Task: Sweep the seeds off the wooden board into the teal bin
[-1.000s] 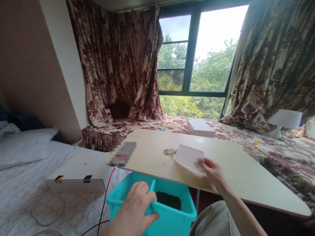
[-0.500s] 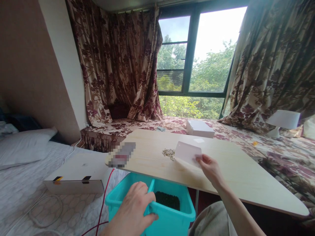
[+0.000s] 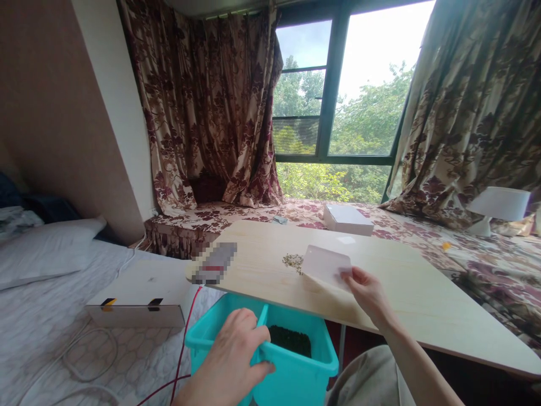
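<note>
My left hand [image 3: 232, 361] grips the middle divider and near rim of a teal plastic bin [image 3: 296, 378] held below the table's front edge. Dark green grains [image 3: 289, 340] fill the bin's right compartment. My right hand [image 3: 368, 294] pinches a flat white plastic card [image 3: 325, 266], tilted with its lower edge on the light wooden tabletop [image 3: 422, 304]. A small pile of greenish grains [image 3: 292, 260] lies on the table just left of the card.
A blurred-out object [image 3: 214, 263] lies at the table's left end. A white box [image 3: 347, 219] and a white lamp [image 3: 497, 207] stand on the floral window seat behind. A flat white box [image 3: 143, 293], red cable [image 3: 186, 338] and pillow [image 3: 46, 248] lie on the bed at left.
The card has lifted from lying flatter to tilted up, close beside the grain pile. My left hand stays on the bin. The view shifted slightly.
</note>
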A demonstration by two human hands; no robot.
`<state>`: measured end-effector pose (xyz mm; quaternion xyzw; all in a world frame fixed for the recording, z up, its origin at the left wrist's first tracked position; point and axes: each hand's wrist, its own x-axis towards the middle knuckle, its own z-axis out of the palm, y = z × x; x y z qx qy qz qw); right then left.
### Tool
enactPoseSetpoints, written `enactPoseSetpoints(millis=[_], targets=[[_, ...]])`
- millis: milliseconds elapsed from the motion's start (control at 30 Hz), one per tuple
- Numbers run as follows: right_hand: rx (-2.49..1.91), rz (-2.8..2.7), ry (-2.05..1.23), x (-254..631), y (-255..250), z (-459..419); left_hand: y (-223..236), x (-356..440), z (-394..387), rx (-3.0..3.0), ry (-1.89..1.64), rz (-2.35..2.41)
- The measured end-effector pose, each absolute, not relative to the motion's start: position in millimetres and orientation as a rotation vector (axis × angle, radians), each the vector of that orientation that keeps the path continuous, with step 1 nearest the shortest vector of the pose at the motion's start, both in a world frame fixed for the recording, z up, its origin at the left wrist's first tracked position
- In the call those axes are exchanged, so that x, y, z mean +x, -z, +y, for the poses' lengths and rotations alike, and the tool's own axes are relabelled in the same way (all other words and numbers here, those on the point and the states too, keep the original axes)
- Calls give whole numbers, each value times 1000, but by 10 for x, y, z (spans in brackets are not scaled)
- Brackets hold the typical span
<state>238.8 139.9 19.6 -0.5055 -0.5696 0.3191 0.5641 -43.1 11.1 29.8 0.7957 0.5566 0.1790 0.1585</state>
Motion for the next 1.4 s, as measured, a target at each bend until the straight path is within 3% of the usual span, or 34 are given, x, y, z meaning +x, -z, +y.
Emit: enactPoseSetpoints(millis=[800,1133,1400], targets=[[-1128,-1331,-797,2421,69,1587,-326,-423,98,2296,-473,1609],[-1140,-1368,-819,2367,-47,1438,-314,-429,115,2291,-500,1625],[-1072,-1477,-1018,2196,-110,1263,-324,-430,111,2275,-503,1625]])
